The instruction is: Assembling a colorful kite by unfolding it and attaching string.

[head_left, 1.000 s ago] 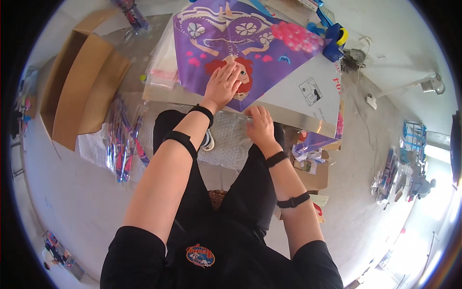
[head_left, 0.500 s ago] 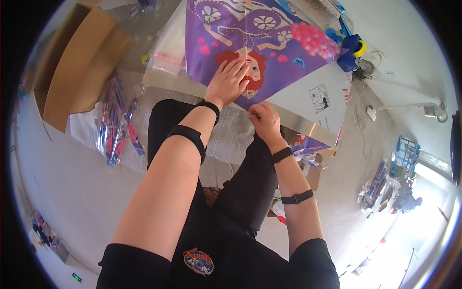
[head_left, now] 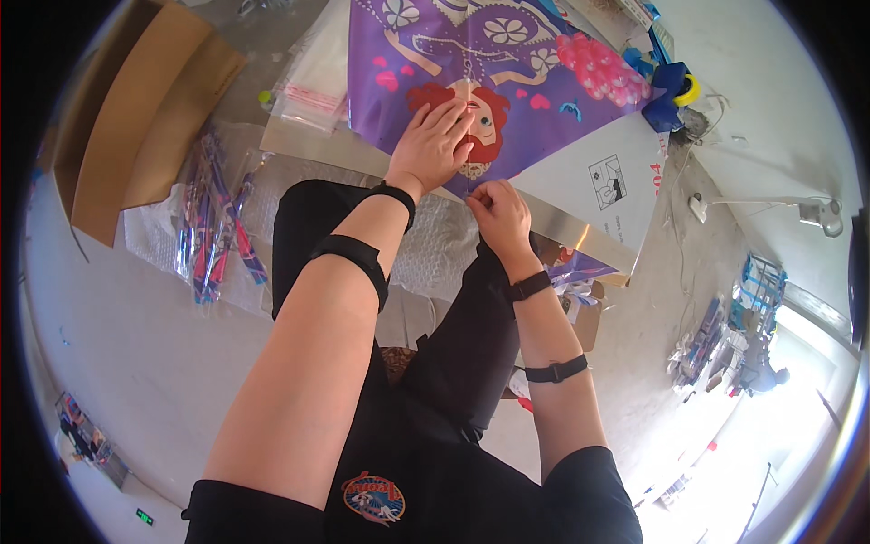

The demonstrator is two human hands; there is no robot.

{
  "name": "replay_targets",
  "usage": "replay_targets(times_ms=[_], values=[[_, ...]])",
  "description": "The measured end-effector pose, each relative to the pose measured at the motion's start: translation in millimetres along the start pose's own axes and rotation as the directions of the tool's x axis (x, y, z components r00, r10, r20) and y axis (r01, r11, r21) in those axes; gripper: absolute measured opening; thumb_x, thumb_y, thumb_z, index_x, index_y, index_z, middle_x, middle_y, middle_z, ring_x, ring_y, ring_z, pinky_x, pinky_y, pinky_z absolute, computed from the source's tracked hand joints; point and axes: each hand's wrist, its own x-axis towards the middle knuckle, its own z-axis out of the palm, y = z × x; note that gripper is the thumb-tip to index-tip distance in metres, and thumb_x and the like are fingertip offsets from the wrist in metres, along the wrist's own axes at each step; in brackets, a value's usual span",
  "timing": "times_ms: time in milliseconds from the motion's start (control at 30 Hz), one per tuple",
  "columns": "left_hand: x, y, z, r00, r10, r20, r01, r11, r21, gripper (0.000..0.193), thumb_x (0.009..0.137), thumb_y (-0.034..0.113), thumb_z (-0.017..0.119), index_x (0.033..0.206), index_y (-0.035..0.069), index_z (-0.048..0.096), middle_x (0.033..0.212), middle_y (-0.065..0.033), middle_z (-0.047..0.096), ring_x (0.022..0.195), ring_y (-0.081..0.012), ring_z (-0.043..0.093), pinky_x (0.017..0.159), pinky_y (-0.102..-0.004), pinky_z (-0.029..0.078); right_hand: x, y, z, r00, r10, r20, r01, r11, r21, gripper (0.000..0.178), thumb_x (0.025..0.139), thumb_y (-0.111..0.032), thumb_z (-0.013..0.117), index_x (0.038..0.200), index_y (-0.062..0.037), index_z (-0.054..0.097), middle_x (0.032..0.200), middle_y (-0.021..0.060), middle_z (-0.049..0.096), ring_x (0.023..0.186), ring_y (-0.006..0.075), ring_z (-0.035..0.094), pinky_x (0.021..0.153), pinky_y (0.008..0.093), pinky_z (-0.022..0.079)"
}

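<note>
A purple kite (head_left: pixel 535 131) printed with a red-haired cartoon figure is spread over the work table, its pointed corner toward me. My left hand (head_left: pixel 432 147) lies flat on the printed head, fingers stretched out. At the kite's near tip, my right hand (head_left: pixel 503 218) is closed in a pinch. Whatever is between its fingertips is too small to make out. Under the kite on the right, a white sheet with a black drawing (head_left: pixel 607 181) shows on the table.
Clear plastic bags (head_left: pixel 313 95) lie left of the kite. A blue tape dispenser (head_left: pixel 669 95) with yellow tape sits at the table's right corner. An open cardboard box (head_left: pixel 136 118) stands at the far left, near bagged colourful bundles (head_left: pixel 213 227). Bubble wrap (head_left: pixel 435 245) hangs below the table edge.
My view has shifted slightly. The left hand stays flat on the kite, and the right hand stays pinched at the tip with its fingers slightly repositioned.
</note>
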Motion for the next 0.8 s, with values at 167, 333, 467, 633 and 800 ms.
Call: replay_targets(times_ms=[167,333,467,633,800], values=[[0.6,-0.3,-0.6,1.0,0.002,0.001,-0.002,1.0,0.009,0.047,0.09,0.033,0.051,0.13,0.01,0.05,0.139,-0.0052,0.045,0.131,-0.0182,0.039,0.108,-0.042,0.03,1.2,-2.9,0.4,0.999,0.038,-0.005,-0.038,0.999,-0.01,0.015,0.069,-0.013,0.073,0.073,-0.0081,0.059,0.076,0.0055,0.058,0.074,0.0266,0.059,0.065,0.0372,0.046],[-0.6,0.0,-1.2,1.0,-0.008,0.017,0.008,1.0,-0.006,0.047,0.089,0.033,0.052,0.13,0.009,0.05,0.139,-0.0052,0.045,0.131,-0.0178,0.038,0.109,-0.0416,0.029,2.3,-6.8,0.8,0.993,0.117,0.001,-0.117,0.993,-0.03,0.019,0.068,-0.014,0.074,0.077,-0.0086,0.058,0.075,0.0054,0.058,0.072,0.0266,0.058,0.064,0.0371,0.046],[-1.3,0.1,-2.7,1.0,-0.007,0.015,0.008,1.0,-0.009,0.047,0.089,0.032,0.052,0.13,0.009,0.05,0.139,-0.0051,0.045,0.131,-0.0177,0.038,0.109,-0.0413,0.029,5.6,-9.2,3.6,0.985,0.17,-0.004,-0.17,0.984,-0.061,0.021,0.068,-0.015,0.075,0.076,-0.0093,0.056,0.076,0.0055,0.058,0.07,0.0266,0.059,0.062,0.0374,0.046],[0.2,1.8,-3.4,0.999,-0.025,0.027,0.026,0.999,-0.025,0.046,0.089,0.031,0.053,0.129,0.009,0.051,0.139,-0.0048,0.045,0.131,-0.0177,0.039,0.11,-0.0411,0.028,11.3,-4.7,7.5,0.984,0.173,-0.039,-0.177,0.971,-0.158,0.028,0.069,-0.021,0.077,0.076,-0.0095,0.053,0.077,0.0062,0.06,0.07,0.0262,0.059,0.06,0.0376,0.046],[1.3,0.8,-4.6,1.0,-0.019,0.013,0.019,1.0,-0.019,0.046,0.089,0.031,0.053,0.129,0.009,0.052,0.137,-0.0052,0.047,0.13,-0.0177,0.039,0.109,-0.0414,0.029,8.0,-4.0,0.5,0.99,0.138,0.018,-0.136,0.986,-0.094,0.029,0.068,-0.022,0.078,0.076,-0.0087,0.054,0.076,0.0065,0.059,0.068,0.0257,0.059,0.059,0.0377,0.046]])
